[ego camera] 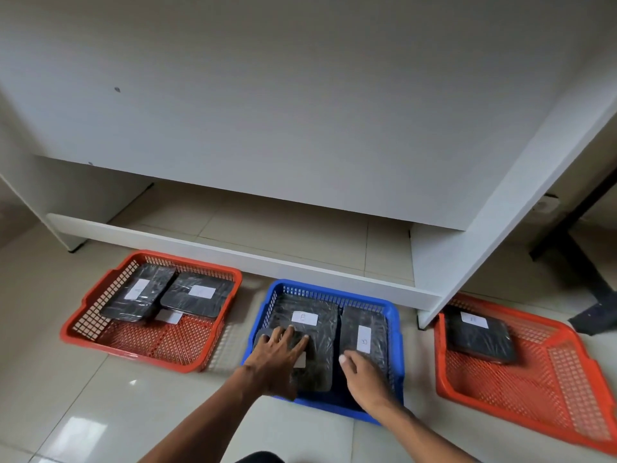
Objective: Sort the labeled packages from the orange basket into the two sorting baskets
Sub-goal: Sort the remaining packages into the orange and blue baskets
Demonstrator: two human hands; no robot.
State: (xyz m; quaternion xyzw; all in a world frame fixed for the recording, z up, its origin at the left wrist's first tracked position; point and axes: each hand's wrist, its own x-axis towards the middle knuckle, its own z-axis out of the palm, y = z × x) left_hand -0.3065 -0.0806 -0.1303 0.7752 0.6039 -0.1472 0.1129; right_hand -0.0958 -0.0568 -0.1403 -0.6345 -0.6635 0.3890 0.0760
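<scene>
A blue basket sits in the middle of the floor with two large black wrapped packages side by side, one labeled B and one to its right. My left hand lies over a smaller black package on top of the B package, thumb at its left edge, fingers spread across it. My right hand rests on the near end of the right package, its fingers hidden. The left orange basket holds three labeled black packages. The right orange basket holds one package.
A white desk stands over the far side, its low rail just behind the baskets and its side panel between the blue and right baskets. A black stand foot is at far right. The floor is glossy tile.
</scene>
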